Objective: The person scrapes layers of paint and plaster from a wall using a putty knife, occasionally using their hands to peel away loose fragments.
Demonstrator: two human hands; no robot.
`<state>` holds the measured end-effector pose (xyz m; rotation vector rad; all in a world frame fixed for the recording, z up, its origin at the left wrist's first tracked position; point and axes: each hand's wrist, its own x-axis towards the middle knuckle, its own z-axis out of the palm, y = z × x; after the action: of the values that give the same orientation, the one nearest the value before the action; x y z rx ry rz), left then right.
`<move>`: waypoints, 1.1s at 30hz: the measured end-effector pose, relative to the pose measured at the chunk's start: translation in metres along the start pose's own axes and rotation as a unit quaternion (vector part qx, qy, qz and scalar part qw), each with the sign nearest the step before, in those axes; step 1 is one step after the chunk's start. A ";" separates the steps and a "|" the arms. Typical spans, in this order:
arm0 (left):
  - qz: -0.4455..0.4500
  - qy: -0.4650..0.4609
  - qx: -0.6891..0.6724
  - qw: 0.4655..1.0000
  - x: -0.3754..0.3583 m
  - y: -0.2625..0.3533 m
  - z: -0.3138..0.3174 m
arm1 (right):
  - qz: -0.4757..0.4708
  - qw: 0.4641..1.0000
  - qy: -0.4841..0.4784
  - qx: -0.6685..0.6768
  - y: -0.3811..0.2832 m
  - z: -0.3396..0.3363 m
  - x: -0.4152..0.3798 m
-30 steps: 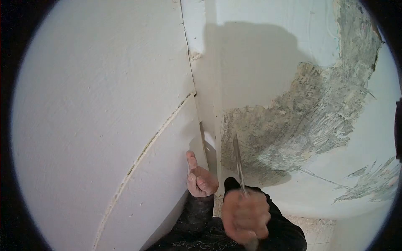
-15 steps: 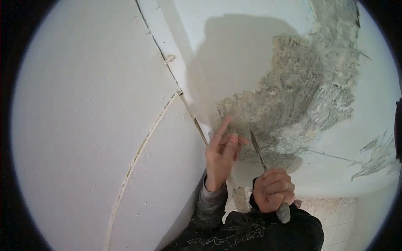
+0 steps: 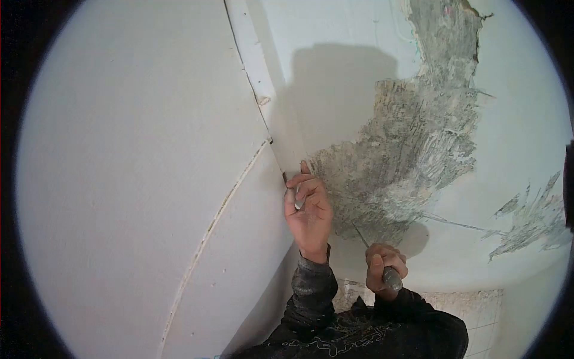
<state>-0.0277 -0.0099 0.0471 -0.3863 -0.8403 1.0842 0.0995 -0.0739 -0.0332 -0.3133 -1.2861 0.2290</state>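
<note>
My right hand point(image 3: 385, 266) is wrapped around the grey handle of a scraper point(image 3: 360, 234), whose thin blade points up and left, seen nearly edge-on. Its tip is over the lower part of a rough grey bare patch point(image 3: 400, 155) on the white wall. My left hand point(image 3: 311, 215) is raised against the corner seam at the patch's left edge, palm towards me. Its fingers are curled in around a small whitish piece, too little of which shows to name. A dark gap point(image 3: 284, 177) in the seam lies beside the fingertips.
To the left is a smooth white panel point(image 3: 137, 149) with a curved groove point(image 3: 218, 215). The dark seam point(image 3: 242, 60) runs up the corner. A smaller scraped patch point(image 3: 526, 221) is at the right. Below are pale tiles point(image 3: 481, 317).
My left hand has moved up and left to the seam, its extended finger now curled with the others. My right hand with the scraper has shifted slightly up. The view has shifted.
</note>
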 end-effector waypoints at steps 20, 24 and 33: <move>-0.019 -0.060 0.014 0.998 -0.004 -0.006 0.001 | 0.055 0.989 -0.014 -0.137 -0.027 -0.030 -0.008; -0.017 -0.020 -0.017 1.000 -0.011 -0.010 0.012 | 0.046 0.980 -0.013 -0.194 -0.027 -0.032 -0.013; -0.034 -0.024 -0.059 0.997 -0.010 -0.002 0.006 | 0.063 0.982 -0.040 -0.172 -0.026 -0.025 -0.013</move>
<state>-0.0332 -0.0201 0.0485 -0.4291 -0.9573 0.9863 0.1201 -0.1051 -0.0423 -0.6872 -1.3859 0.1257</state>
